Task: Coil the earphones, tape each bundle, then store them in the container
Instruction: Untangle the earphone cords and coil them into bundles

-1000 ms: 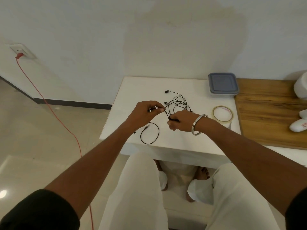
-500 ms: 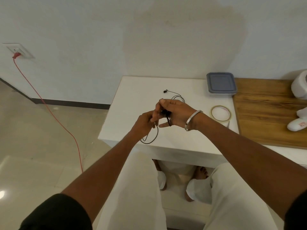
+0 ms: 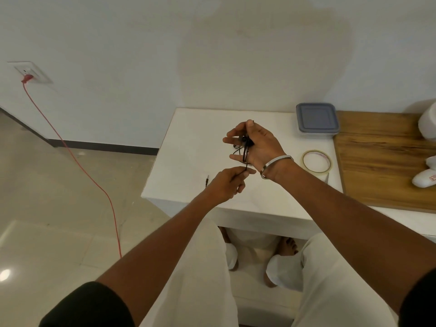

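Note:
Thin black earphones (image 3: 245, 149) are looped round the spread fingers of my right hand (image 3: 254, 143), which is raised over the white table (image 3: 188, 142); my thumb holds the coil against the fingers. Below it my left hand (image 3: 227, 182) pinches the loose cable between thumb and forefinger. The jack plug (image 3: 207, 178) pokes out to the left of that hand. A roll of clear tape (image 3: 316, 164) lies flat on the table to the right. The container (image 3: 317, 120) with a grey-blue lid stands shut at the back right.
A wooden board (image 3: 382, 159) adjoins the table on the right, with white objects (image 3: 424, 179) on it. A red cable (image 3: 77, 161) runs from a wall socket (image 3: 30, 73) down across the floor at left. My knees and feet are under the table's front edge.
My right hand rose and turned palm-up with the cable wound round its fingers, lifting the earbuds off the table. My left hand slid down along the cable, and the loose loop shortened.

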A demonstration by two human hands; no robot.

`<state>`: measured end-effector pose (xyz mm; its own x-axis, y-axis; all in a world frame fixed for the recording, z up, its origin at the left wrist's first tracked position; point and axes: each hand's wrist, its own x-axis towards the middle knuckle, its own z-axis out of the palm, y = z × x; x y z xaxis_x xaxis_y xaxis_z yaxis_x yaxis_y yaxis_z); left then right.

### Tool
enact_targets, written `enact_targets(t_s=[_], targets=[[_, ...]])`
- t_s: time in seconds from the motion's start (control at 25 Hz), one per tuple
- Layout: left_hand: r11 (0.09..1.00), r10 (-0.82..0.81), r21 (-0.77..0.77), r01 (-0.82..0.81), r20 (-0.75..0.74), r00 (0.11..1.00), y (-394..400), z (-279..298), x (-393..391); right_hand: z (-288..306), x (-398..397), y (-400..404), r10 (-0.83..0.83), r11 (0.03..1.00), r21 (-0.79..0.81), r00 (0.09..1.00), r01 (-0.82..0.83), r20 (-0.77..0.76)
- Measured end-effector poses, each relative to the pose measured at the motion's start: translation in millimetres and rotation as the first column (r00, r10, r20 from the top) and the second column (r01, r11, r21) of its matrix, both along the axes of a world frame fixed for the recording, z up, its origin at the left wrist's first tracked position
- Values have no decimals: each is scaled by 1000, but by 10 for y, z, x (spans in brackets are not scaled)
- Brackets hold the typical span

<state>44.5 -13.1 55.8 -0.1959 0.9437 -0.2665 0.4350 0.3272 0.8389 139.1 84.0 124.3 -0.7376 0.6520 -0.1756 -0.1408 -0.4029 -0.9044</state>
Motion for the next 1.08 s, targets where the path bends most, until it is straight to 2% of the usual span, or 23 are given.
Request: enact_targets(t_s=[0.12, 0.24, 0.48, 0.68, 0.88, 0.96, 1.08], targets=[[999, -15, 31, 18, -84, 996, -1, 13, 11, -73, 46, 8, -28, 976, 218, 993, 3, 112], [999, -34, 23, 37, -108, 994, -29, 32, -18, -151, 80, 38, -47, 892, 448, 971, -65, 234], [998, -64, -28, 60, -173, 983, -84, 108, -105, -394, 211, 174, 9, 718, 599, 864, -356, 503], [995, -101, -39, 94, -254, 962, -72, 184, -207, -499, 299, 216, 30, 502, 613, 720, -610, 693], [994, -107, 0, 111, -273, 956, -54, 287, -331, -577, 347, 263, -96, 325, 561, 563, -762, 821], [992, -111, 33, 125, -282, 953, -22, 311, -360, -543, 336, 228, -71, 316, 532, 540, -785, 839], [987, -90, 96, 126, -312, 946, 15, 311, -441, -484, 293, 171, 71, 382, 449, 510, -808, 857]])
